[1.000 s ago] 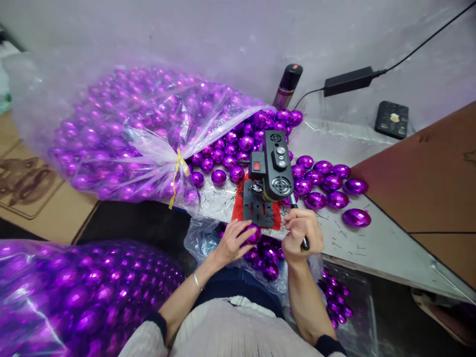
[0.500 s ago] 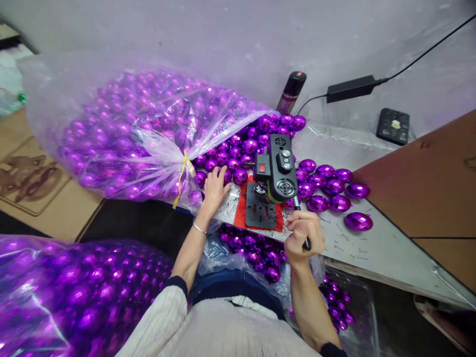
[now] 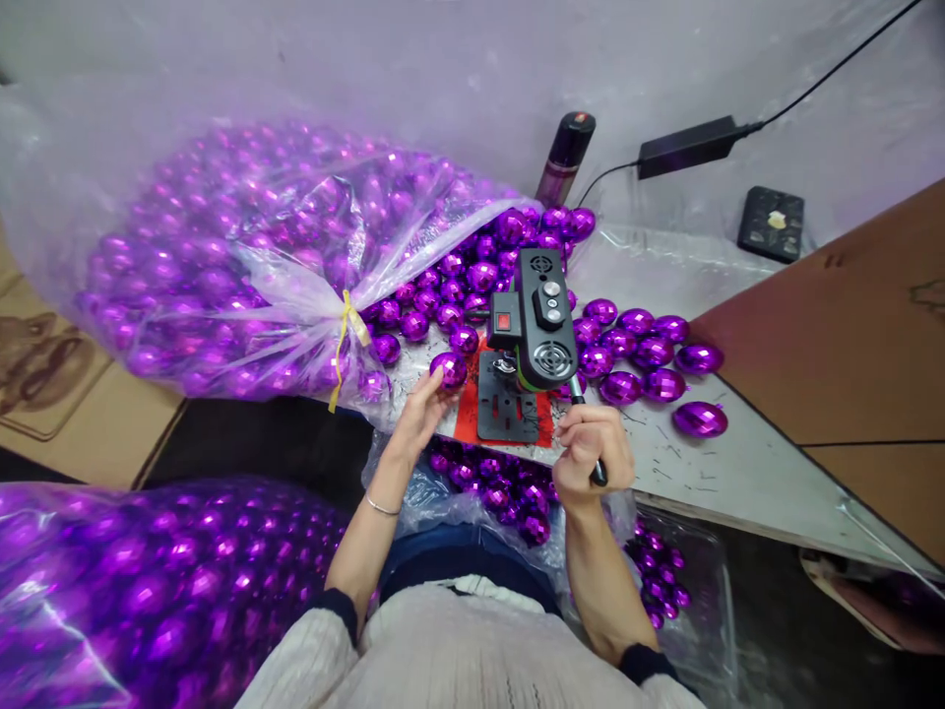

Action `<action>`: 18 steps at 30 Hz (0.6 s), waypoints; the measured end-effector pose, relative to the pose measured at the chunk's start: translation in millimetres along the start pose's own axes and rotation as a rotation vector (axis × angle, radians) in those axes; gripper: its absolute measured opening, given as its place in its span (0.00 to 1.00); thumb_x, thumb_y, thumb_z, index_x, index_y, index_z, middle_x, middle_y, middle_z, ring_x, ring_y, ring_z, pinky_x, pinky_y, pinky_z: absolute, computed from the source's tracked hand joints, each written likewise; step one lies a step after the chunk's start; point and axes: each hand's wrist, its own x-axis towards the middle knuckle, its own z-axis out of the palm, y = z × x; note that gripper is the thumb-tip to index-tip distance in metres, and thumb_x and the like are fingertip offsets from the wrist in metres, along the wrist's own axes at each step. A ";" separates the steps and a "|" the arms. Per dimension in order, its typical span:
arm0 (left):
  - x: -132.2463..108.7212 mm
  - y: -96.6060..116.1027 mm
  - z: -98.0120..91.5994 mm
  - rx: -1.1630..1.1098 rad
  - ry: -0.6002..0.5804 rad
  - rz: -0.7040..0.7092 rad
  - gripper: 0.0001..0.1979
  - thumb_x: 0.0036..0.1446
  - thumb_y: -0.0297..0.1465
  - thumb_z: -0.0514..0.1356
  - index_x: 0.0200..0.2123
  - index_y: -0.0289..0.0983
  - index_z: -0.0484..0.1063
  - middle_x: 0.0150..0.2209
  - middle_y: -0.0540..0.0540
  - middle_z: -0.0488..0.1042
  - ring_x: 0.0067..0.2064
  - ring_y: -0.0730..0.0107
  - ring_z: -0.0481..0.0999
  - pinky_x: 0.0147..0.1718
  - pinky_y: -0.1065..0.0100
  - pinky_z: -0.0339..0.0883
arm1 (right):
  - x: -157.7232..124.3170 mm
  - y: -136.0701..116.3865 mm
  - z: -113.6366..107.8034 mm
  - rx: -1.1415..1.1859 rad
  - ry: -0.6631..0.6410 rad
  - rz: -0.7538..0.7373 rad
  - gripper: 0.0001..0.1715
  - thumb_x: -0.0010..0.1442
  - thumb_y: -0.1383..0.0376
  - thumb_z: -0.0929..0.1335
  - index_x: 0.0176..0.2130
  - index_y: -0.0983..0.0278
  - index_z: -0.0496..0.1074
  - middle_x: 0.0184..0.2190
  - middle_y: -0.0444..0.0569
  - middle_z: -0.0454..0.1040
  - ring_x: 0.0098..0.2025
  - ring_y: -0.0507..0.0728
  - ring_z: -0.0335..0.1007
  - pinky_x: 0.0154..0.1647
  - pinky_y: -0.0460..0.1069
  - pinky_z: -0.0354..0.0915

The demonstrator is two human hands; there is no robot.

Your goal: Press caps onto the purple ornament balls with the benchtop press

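My left hand (image 3: pixel 422 418) pinches a shiny purple faceted bauble (image 3: pixel 448 370) at the left of a small black bench machine. This machine (image 3: pixel 546 310) has a red switch, two round vents and a slotted black base plate (image 3: pixel 496 418) lying on a red sheet (image 3: pixel 467 418). My right hand (image 3: pixel 597 448) is wrapped round the machine's lever handle (image 3: pixel 598 475), whose black end sticks out below the fist. Loose purple baubles (image 3: pixel 483 276) spill from the bag's mouth behind the machine. More baubles (image 3: pixel 654 352) lie on the table to its right.
A big clear bag (image 3: pixel 243 266) of baubles, tied with yellow ribbon (image 3: pixel 341 354), fills the left. Another full bag (image 3: pixel 169 591) is below. At the back are a spray can (image 3: pixel 566 158), a power adapter (image 3: pixel 686 148) and a black box (image 3: pixel 772 224). Cardboard (image 3: pixel 834 364) stands right.
My left hand has drawn back from the loose baubles toward me with one bauble in its fingers. My right hand stays on the lever handle. The whole view has shifted slightly.
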 end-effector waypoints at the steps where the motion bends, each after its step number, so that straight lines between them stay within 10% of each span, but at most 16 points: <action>1: -4.3 -5.2 2.3 -0.019 -0.002 -0.034 0.21 0.55 0.45 0.74 0.46 0.38 0.79 0.42 0.44 0.84 0.42 0.62 0.85 0.44 0.64 0.78 | 3.1 -2.2 0.7 -0.001 0.007 0.006 0.19 0.72 0.68 0.63 0.27 0.60 0.67 0.24 0.41 0.71 0.28 0.52 0.71 0.27 0.49 0.62; 18: -9.2 -63.3 38.1 1.007 0.020 0.492 0.33 0.55 0.43 0.76 0.62 0.45 0.75 0.49 0.43 0.82 0.55 0.52 0.79 0.59 0.51 0.68 | 23.4 -17.3 1.0 -0.042 -0.007 0.043 0.20 0.72 0.68 0.63 0.27 0.59 0.66 0.22 0.42 0.68 0.29 0.53 0.71 0.30 0.51 0.61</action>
